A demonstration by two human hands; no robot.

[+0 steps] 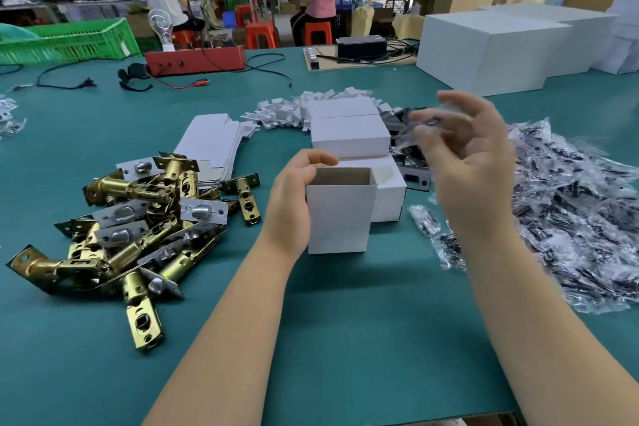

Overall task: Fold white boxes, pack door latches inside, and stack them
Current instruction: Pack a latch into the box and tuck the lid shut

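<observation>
Head view: left grip (294,197) clasps the upright open white box (337,214); right grip (466,156) pinches a blurred plastic packet (423,123) above it.

Both bare forearms reach forward from the lower edge of the view, the left one slanting toward the middle. The left hand (294,197) stays low, its fingers curled round something, with the thumb over the top edge. The right hand (473,162) is raised higher, blurred, its fingers bent and pinching something small at the fingertips.
</observation>
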